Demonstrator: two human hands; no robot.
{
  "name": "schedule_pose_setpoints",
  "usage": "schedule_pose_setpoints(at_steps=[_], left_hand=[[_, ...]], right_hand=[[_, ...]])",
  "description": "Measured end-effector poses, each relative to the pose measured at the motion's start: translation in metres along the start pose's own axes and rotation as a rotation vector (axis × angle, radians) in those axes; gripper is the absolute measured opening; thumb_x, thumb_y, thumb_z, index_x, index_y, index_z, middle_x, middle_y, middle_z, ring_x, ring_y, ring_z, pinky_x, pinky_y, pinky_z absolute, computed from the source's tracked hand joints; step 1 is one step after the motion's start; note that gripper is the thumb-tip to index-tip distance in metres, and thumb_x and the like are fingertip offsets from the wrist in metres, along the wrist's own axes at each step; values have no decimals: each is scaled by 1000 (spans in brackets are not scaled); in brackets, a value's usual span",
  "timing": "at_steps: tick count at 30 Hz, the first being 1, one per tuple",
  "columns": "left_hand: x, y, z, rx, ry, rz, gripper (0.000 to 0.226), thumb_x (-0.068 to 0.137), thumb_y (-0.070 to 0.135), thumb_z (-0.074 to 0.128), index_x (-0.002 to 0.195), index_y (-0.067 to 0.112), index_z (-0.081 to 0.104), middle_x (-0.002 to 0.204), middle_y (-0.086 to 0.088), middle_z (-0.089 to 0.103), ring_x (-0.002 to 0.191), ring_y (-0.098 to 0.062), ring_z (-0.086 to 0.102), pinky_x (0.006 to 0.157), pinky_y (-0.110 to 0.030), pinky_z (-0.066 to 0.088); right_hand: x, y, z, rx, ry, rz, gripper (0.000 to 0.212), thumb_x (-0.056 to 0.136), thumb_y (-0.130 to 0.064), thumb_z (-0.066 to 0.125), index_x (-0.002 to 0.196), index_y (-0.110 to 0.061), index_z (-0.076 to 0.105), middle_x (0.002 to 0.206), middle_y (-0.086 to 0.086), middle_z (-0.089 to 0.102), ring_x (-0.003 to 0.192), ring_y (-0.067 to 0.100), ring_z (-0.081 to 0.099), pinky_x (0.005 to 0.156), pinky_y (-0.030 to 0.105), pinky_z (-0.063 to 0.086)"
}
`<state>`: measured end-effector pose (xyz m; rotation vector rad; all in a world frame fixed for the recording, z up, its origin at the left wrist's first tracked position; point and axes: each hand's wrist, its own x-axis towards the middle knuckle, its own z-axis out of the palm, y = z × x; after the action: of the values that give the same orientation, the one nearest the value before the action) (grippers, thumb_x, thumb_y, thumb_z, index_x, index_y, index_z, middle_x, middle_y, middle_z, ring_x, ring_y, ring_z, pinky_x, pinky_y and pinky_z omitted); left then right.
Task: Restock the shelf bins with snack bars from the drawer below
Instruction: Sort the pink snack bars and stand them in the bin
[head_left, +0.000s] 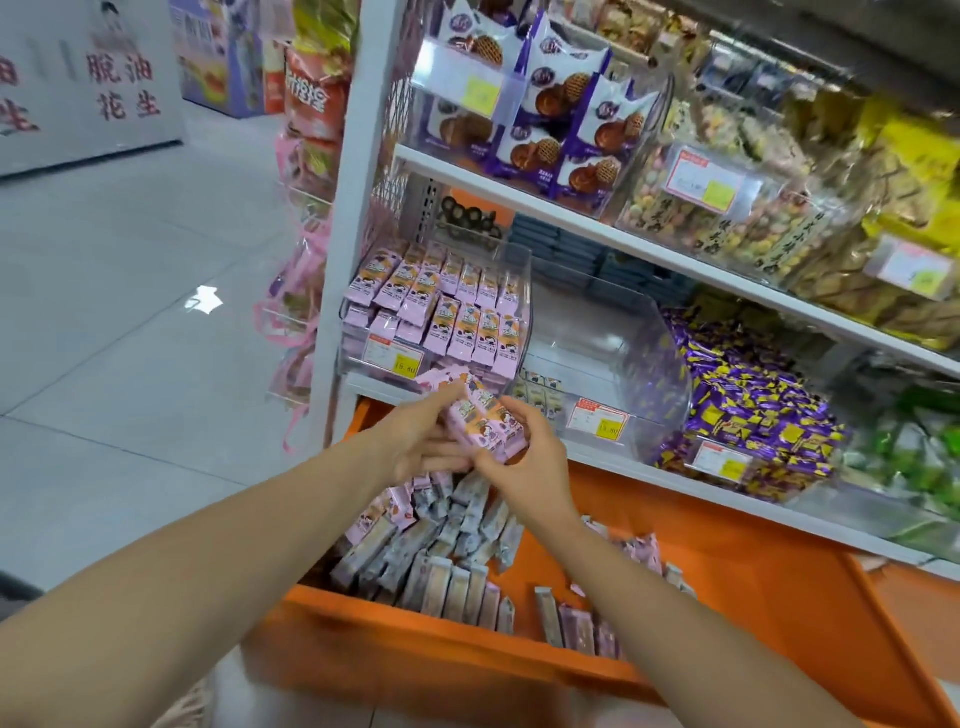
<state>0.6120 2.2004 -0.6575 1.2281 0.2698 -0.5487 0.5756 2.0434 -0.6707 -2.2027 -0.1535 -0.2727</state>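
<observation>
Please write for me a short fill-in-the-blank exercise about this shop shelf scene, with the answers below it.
1. The left hand and the right hand together hold snack bars in wrappers that are mostly ____.
2. The open drawer below the shelf is coloured ____.
3. The purple and yellow sweets lie to the ____ of the nearly empty clear bin.

Answers: pink; orange; right
</observation>
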Motion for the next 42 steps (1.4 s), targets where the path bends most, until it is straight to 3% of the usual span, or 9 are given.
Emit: schedule_pose_setpoints(at_steps=[5,10,13,16,18,21,31,36,42], left_hand=[[-6,36,-5,186,109,247,38,99,43,50,102,8,64,96,-13,72,76,-25,67,67,-35,56],[9,56,-36,835,410,893,11,95,25,54,94,19,63,98,-5,63,96,-27,58,84,-41,47],[25,63,-57,1203,485,1141,35,85,25,54,116,11,63,124,-12,57,118,-34,50,95,-46,42],[38,66,-68,1499,443,1027,57,87,30,60,142,19,47,155,-8,35,145,-31,23,118,-50,18],[48,66,-73,1609,440,930,65,94,40,53,152,27,28,163,-1,12,151,-25,3,121,-46,1],[55,65,-81,1676,452,869,69,96,46,48,155,31,16,164,1,1,151,-25,-2,121,-48,-3],[73,53,-94,1529,513,1105,64,76,21,70,138,20,53,148,-11,45,137,-36,38,112,-59,23],[74,52,-94,1515,542,1113,64,78,20,67,139,21,51,150,-9,42,139,-34,34,114,-54,15],[64,53,-79,1466,551,1174,50,77,21,63,127,16,58,140,-11,49,132,-34,40,109,-47,23]], right_hand=[[24,-25,-12,74,180,-16,51,77,-11,79,120,-17,54,88,-19,55,79,-18,52,70,4,39],[55,-44,-12,68,278,-4,45,78,-17,77,116,-26,54,111,-11,61,96,3,56,76,17,44],[77,-55,-4,60,327,10,42,78,-19,75,116,-22,56,112,-11,60,99,8,54,79,20,43],[100,-63,10,-11,340,52,44,79,-24,75,117,-20,53,107,-8,58,91,11,52,71,26,41],[114,-62,22,-67,342,91,45,78,-29,75,115,-21,51,107,-4,59,91,16,55,72,32,45],[130,-55,41,-162,336,162,44,75,-37,76,107,-27,47,109,0,62,94,23,59,75,35,49],[157,-50,69,-377,340,167,61,76,-58,72,118,-16,54,118,2,57,111,21,52,85,30,38],[154,-40,65,-344,286,120,67,76,-66,66,120,-17,54,122,2,56,118,20,46,93,31,33],[138,-33,44,-133,246,-55,36,84,-32,72,114,-18,57,113,-7,52,111,14,49,95,29,42]])
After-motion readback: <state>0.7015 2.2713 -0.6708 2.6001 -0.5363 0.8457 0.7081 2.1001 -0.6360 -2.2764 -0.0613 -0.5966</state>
